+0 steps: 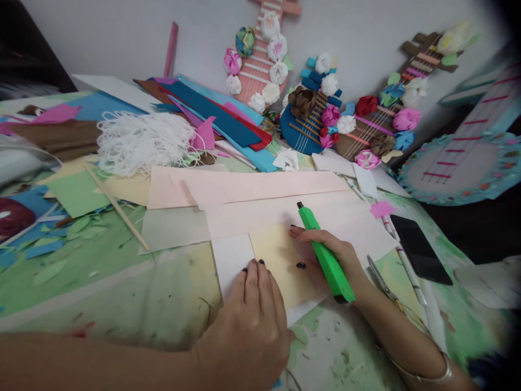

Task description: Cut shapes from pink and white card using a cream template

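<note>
My left hand point(248, 320) lies flat, pressing its fingertips on a white card strip point(230, 255) beside a pale yellow sheet point(277, 252). In my right hand point(340, 255) is a chunky green tool with black ends point(325, 250), like a cutter or a marker; I cannot tell which. Its narrow dark tip points away from me, above the papers. The thumb and a fingertip of that hand are close over the yellow sheet. Under these lie a large pale pink sheet point(334, 217) and, farther back, a folded pink strip point(260, 187).
Scissors point(385, 285) and a black phone point(421, 247) lie to the right. A heap of white string point(146, 141), a wooden stick point(118, 209) and paper scraps point(52, 260) cover the left. Flower-trimmed paper guitars point(301, 127) lean along the wall.
</note>
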Action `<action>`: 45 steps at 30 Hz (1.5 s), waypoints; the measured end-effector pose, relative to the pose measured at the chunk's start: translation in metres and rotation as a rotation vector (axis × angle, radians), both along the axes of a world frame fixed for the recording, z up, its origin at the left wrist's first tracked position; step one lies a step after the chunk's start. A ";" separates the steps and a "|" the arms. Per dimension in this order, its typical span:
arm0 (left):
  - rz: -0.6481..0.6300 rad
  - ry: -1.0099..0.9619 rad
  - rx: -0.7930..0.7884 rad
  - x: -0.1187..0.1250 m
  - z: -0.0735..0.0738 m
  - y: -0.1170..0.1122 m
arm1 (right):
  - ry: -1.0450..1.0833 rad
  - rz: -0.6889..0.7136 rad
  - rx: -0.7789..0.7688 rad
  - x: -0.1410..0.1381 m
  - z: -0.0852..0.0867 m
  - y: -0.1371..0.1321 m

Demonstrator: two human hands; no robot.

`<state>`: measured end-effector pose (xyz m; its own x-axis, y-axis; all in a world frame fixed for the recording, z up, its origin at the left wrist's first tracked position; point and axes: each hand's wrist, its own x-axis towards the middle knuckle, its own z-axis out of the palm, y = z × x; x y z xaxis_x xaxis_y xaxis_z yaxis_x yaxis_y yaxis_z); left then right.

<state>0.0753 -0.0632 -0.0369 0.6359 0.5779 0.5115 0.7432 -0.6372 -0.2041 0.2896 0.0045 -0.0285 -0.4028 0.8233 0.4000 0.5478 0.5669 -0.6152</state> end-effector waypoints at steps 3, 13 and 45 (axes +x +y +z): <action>-0.003 0.006 0.004 0.000 0.001 0.000 | -0.009 0.017 0.002 0.000 0.000 0.000; -0.016 0.008 0.020 0.002 0.002 -0.001 | -0.005 0.046 0.017 0.002 0.000 0.002; -0.349 0.271 -0.787 -0.027 0.052 0.121 | -0.087 0.215 -0.157 0.014 0.013 0.006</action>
